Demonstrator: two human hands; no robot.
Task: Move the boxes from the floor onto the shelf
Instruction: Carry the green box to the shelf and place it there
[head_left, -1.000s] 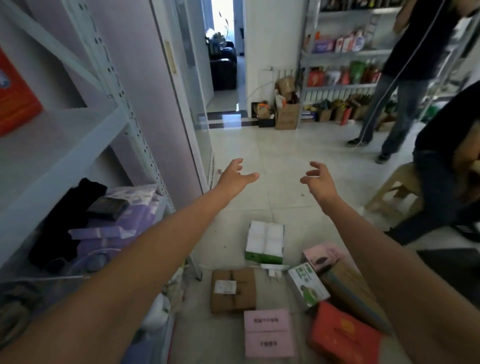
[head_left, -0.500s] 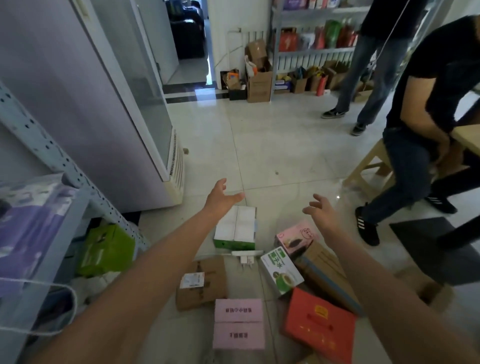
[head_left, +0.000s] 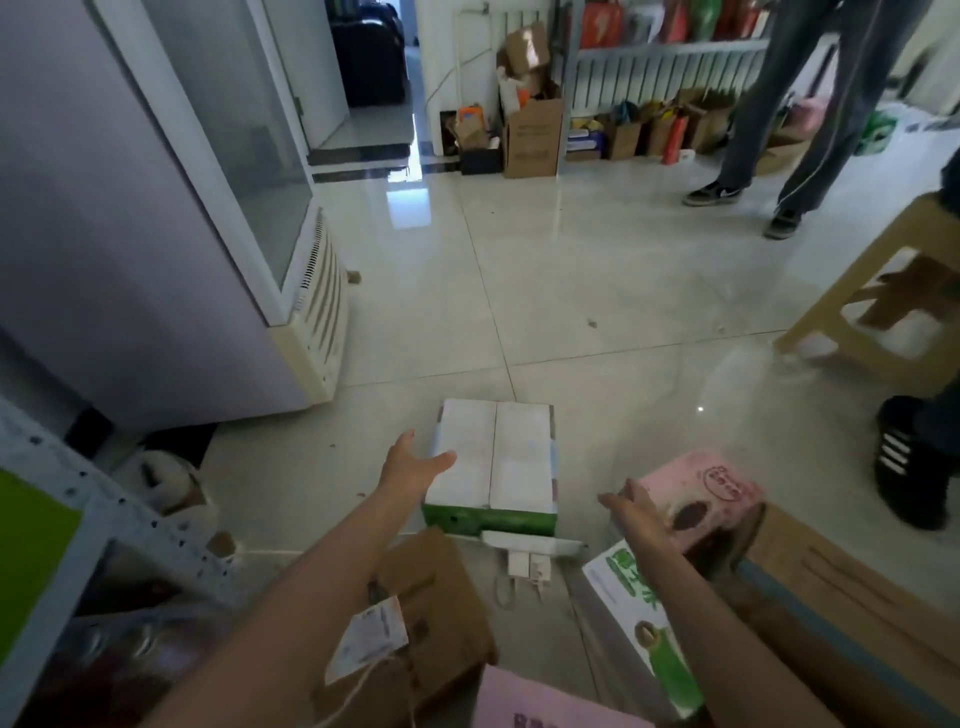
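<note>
A white-topped box with green sides (head_left: 498, 457) lies on the tiled floor ahead of me. My left hand (head_left: 413, 467) reaches to its left edge, fingers straight, thumb over the top. My right hand (head_left: 631, 514) hovers open to the right of that box, beside a pink box (head_left: 711, 496). Nearer me lie a brown cardboard box with a label (head_left: 436, 618), a white and green carton (head_left: 649, 613), a pale pink box (head_left: 535, 701) and a large brown box (head_left: 841, 597). The shelf frame (head_left: 109, 514) stands at my left.
A tall glass-door fridge (head_left: 171, 208) stands at left. A white power strip (head_left: 530, 545) lies just before the white box. A wooden stool (head_left: 878, 301) and a seated person's shoe (head_left: 906, 462) are at right; another person stands far right by stocked shelves.
My view dropped toward the floor and closed in. Both hands lowered from chest height down to the white box, the left one reaching its left edge.
</note>
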